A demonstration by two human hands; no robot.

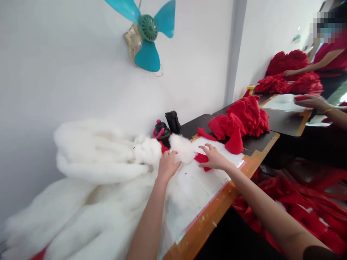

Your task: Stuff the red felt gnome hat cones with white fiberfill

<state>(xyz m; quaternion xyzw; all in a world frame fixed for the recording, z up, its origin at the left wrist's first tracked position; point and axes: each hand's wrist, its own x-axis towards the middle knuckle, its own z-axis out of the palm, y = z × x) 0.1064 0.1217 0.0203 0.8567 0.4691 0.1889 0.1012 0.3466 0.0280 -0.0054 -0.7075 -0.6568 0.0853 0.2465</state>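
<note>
A loose tuft of white stuffing (183, 148) lies between my two hands on the white work surface (200, 184). My left hand (168, 165) is at the tuft's left edge, fingers apart. To the right of the tuft, my right hand (212, 157) hovers with fingers spread over a red fabric piece (202, 159). Neither hand grips anything. Large rolls of white stuffing (94, 151) fill the left side, with a smaller clump (148, 151) beside my left hand.
Red fabric pieces (241, 119) are heaped beyond my right hand. A black bottle with a pink strap (161, 130) and a black object (172, 122) stand by the wall. A fan (148, 28) hangs above. Other people's hands (314, 102) work at the right.
</note>
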